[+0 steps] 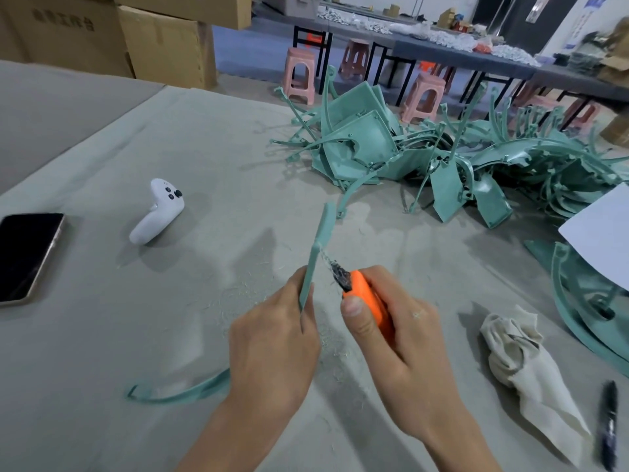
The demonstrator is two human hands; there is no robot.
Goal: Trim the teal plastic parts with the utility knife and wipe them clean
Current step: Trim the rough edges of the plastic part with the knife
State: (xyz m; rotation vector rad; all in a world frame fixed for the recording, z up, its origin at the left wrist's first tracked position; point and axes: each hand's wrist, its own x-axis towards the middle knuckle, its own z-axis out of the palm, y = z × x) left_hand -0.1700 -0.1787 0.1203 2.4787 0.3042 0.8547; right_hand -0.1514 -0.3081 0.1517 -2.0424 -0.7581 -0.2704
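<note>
Teal plastic strip [318, 240], long and narrow, is standing nearly upright above the middle of the grey table covering [170, 318], and we are holding it by its near end. Our left hand [272, 338] is curling its fingers round that end, pinching it. Our right hand [401, 335] is wrapping its fingers round the orange utility knife [366, 294], thumb pressing along the handle, and the blade tip is touching the strip's right edge. Pale shavings are lying on the covering around our hands. A crumpled cream cloth [524, 359] is lying to the near right, with a black pen [609, 424] just beyond it. A pile of teal parts [374, 144] is sitting far right. Another curved teal strip [183, 393] is lying near left, and a white controller [158, 211] and a phone [29, 255] are resting farther left.
</note>
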